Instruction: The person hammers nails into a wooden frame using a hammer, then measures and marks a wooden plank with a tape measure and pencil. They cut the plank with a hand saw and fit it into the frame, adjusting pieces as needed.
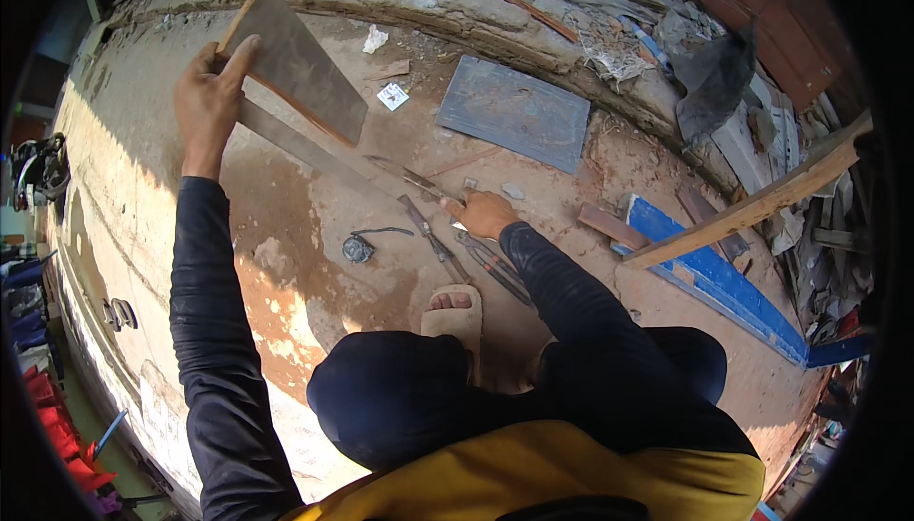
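My left hand is raised at the left, its thumb and fingers closed on the end of a dark flat board with an orange-brown wooden edge. Below the board a long thin grey strip slants down toward the tools; it is blurred, and its upper end meets my hand. My right hand is low over the ground, fingertips closed at the near end of a slim blade-like tool. Beside that hand lie a long narrow tool with a dark handle and a tool with two long handles.
A round dark object with a cord lies left of the tools. Farther off is a grey rectangular panel. A blue-painted plank and a leaning wooden beam stand at the right. Rubble lines a raised ledge behind.
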`<control>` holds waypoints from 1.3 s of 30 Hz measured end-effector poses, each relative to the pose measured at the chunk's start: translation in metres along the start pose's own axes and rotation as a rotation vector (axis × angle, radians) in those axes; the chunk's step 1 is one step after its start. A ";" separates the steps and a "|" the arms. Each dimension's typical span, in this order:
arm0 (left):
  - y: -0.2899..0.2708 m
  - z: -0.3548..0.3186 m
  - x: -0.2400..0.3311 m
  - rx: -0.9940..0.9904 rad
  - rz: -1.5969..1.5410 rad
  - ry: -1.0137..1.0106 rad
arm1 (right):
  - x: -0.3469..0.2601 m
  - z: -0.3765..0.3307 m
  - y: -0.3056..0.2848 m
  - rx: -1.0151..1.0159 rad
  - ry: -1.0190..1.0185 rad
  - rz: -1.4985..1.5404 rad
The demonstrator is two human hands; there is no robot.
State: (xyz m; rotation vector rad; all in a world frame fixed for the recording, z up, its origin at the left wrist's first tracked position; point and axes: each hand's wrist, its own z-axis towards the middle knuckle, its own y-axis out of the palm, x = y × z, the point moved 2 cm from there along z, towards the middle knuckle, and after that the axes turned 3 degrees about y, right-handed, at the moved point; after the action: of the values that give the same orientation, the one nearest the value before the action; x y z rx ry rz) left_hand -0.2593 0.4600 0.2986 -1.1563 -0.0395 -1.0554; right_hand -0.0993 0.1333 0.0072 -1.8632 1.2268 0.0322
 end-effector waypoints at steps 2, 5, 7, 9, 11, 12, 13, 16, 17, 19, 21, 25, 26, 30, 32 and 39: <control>-0.020 0.019 0.006 0.056 -0.147 -0.031 | 0.030 -0.011 0.001 -0.068 0.060 -0.016; -0.046 0.034 0.026 0.060 -0.059 0.070 | 0.049 -0.026 -0.004 -0.060 0.077 0.039; -0.047 0.032 0.046 -0.002 -0.084 0.122 | 0.038 -0.033 -0.022 0.113 0.038 0.179; -0.044 0.025 0.070 -0.220 -0.140 0.162 | 0.015 -0.037 -0.056 0.454 -0.130 0.382; -0.028 0.014 0.097 -0.331 -0.319 0.275 | -0.012 -0.044 -0.098 0.721 -0.357 0.487; -0.020 0.012 0.110 -0.395 -0.362 0.311 | -0.022 -0.054 -0.119 0.908 -0.524 0.449; -0.015 0.008 0.120 -0.436 -0.420 0.337 | -0.023 -0.055 -0.142 0.632 -0.550 0.560; 0.008 0.007 0.137 -0.426 -0.571 0.441 | -0.011 -0.078 -0.196 0.072 -0.627 0.670; 0.015 0.010 0.138 -0.427 -0.632 0.412 | 0.001 -0.092 -0.206 -0.034 -0.559 0.655; 0.029 0.023 0.132 -0.391 -0.693 0.335 | 0.032 -0.126 -0.219 -0.027 -0.473 0.546; 0.048 0.051 0.120 -0.230 -0.604 0.183 | 0.070 -0.171 -0.221 0.158 -0.415 0.394; 0.102 0.106 0.090 0.073 -0.489 -0.002 | 0.140 -0.251 -0.200 0.245 -0.210 0.205; 0.116 0.120 0.084 0.138 -0.500 -0.005 | 0.154 -0.268 -0.195 0.249 -0.165 0.155; 0.179 0.174 0.088 0.316 -0.566 -0.181 | 0.191 -0.332 -0.182 0.362 0.016 0.238; 0.207 0.200 0.127 0.402 -0.722 -0.248 | 0.202 -0.355 -0.172 0.410 0.109 0.309; 0.306 0.045 0.290 -0.681 -0.644 0.296 | 0.244 -0.417 -0.105 0.635 0.271 0.783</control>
State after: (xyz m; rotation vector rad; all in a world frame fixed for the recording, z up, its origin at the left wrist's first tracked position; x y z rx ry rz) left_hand 0.1318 0.3056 0.2494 -1.6323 0.2094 -1.8969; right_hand -0.0680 -0.3125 0.2204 -0.7932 1.8294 -0.1693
